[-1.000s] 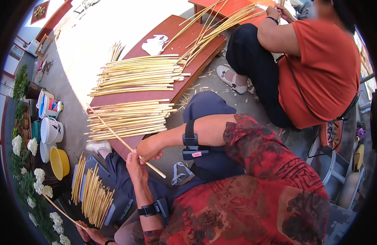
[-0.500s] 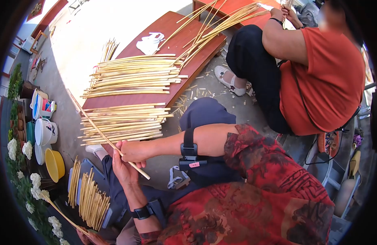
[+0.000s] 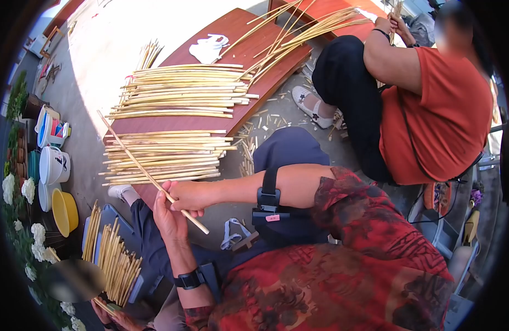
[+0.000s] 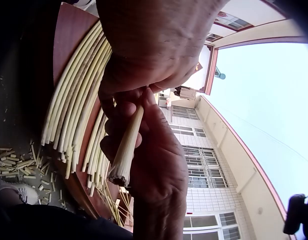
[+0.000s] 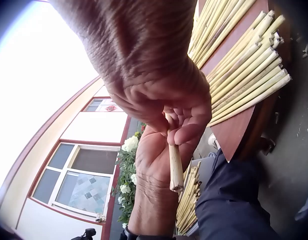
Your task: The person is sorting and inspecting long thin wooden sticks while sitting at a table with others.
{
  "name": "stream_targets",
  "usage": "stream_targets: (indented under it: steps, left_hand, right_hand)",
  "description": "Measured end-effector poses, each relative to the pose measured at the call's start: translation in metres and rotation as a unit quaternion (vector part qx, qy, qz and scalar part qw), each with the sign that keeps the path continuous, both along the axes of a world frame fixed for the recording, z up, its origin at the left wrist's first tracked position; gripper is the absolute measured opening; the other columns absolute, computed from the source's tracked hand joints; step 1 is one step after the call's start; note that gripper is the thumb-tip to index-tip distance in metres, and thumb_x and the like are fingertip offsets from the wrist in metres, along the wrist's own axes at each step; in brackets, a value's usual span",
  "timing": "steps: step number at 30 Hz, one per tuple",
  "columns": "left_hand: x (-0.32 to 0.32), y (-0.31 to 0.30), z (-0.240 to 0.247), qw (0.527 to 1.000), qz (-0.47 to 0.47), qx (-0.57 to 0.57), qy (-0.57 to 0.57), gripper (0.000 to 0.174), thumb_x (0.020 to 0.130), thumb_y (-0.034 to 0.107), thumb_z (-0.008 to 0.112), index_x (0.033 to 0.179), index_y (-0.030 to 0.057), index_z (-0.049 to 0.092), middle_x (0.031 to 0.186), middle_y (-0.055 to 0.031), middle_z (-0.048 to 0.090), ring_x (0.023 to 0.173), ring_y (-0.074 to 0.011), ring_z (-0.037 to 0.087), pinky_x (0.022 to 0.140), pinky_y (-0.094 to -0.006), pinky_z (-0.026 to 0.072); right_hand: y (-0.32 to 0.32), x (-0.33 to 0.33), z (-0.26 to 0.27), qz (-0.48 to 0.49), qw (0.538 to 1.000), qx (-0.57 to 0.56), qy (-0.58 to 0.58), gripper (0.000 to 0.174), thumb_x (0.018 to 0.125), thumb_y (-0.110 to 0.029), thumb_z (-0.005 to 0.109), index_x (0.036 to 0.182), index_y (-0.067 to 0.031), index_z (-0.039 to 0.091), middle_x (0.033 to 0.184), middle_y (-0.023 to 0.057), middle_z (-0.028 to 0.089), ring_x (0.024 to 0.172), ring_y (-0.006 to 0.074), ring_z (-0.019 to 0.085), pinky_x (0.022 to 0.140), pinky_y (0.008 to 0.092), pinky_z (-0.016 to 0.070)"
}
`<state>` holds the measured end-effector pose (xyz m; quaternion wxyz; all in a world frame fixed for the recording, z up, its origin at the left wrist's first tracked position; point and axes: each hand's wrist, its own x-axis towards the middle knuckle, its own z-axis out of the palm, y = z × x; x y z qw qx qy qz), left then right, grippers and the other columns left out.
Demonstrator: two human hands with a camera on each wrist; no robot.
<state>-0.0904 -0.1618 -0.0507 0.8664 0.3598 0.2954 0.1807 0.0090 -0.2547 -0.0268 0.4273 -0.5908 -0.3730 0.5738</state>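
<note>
A long pale stalk [image 3: 136, 160] slants across the head view, its near end past the hands. My right hand [image 3: 188, 197] pinches it near that end, the arm reaching in from the right. Just below, my left hand [image 3: 170, 220] holds it with curled fingers, close against the right. In the left wrist view the stalk's cut end [image 4: 120, 177] sticks out, fibrous and dark in the centre. The right wrist view shows its short end [image 5: 176, 175] over the left palm. Two rows of similar stalks [image 3: 180, 91] lie on a reddish-brown board [image 3: 218, 30] beyond the hands.
At right sits a person in an orange top [image 3: 431, 116], hands on thin stalks. Another person's hands [image 3: 114, 317] show at lower left, beside shorter stalks [image 3: 119, 265]. Buckets [image 3: 55, 165], a yellow basin [image 3: 64, 212] and white flowers stand left. Offcuts [image 3: 249, 146] litter the floor.
Both hands and the stalk first shift left in the view, then stay close together there. The stalk stays gripped throughout. At lower left, the other person's long stalk is now mostly hidden by a blurred patch.
</note>
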Motion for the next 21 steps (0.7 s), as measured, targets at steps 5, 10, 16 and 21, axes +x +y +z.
stream_targets:
  steps: [5,10,16,21]
  left_hand:
    - [0.001,0.041,0.008,0.999,0.04,0.021,0.016,0.03,0.09,0.017,0.036,0.108,-0.0042,0.045,0.086,-0.0081,0.054,0.083,-0.0181,0.052,0.083,-0.0361,0.0431]
    - [0.01,0.053,0.029,0.993,0.093,0.067,-0.011,0.032,0.091,0.015,0.032,0.117,-0.003,0.04,0.077,-0.0021,0.048,0.073,-0.0118,0.048,0.079,-0.0341,0.0444]
    - [0.019,-0.02,0.015,0.994,0.018,0.108,-0.018,0.031,0.09,0.015,0.032,0.115,-0.0029,0.038,0.072,-0.0023,0.045,0.068,-0.0122,0.049,0.067,-0.0279,0.0465]
    - [0.002,-0.041,0.021,0.983,-0.041,0.166,0.063,0.031,0.089,0.012,0.032,0.115,-0.0039,0.037,0.073,-0.0035,0.046,0.068,-0.012,0.05,0.065,-0.0246,0.0444]
  right_hand:
    - [-0.01,0.0,0.002,0.084,0.996,-0.008,-0.041,0.019,0.083,-0.016,0.049,0.079,0.0028,0.051,0.055,0.0085,0.054,0.044,0.0141,0.055,0.039,0.026,0.0461]
    - [-0.018,-0.001,0.005,0.099,0.993,0.028,-0.052,0.021,0.082,-0.018,0.05,0.078,0.002,0.049,0.054,0.0074,0.053,0.045,0.0133,0.054,0.041,0.0253,0.0449]
    - [-0.022,-0.001,-0.002,0.07,0.996,-0.02,-0.055,0.021,0.08,-0.017,0.051,0.079,0.0037,0.053,0.056,0.0092,0.055,0.045,0.015,0.056,0.04,0.0249,0.0472]
    - [-0.032,-0.002,-0.008,0.086,0.994,-0.047,-0.049,0.02,0.08,-0.017,0.052,0.08,0.0037,0.053,0.057,0.0087,0.055,0.046,0.0139,0.056,0.039,0.0241,0.0468]
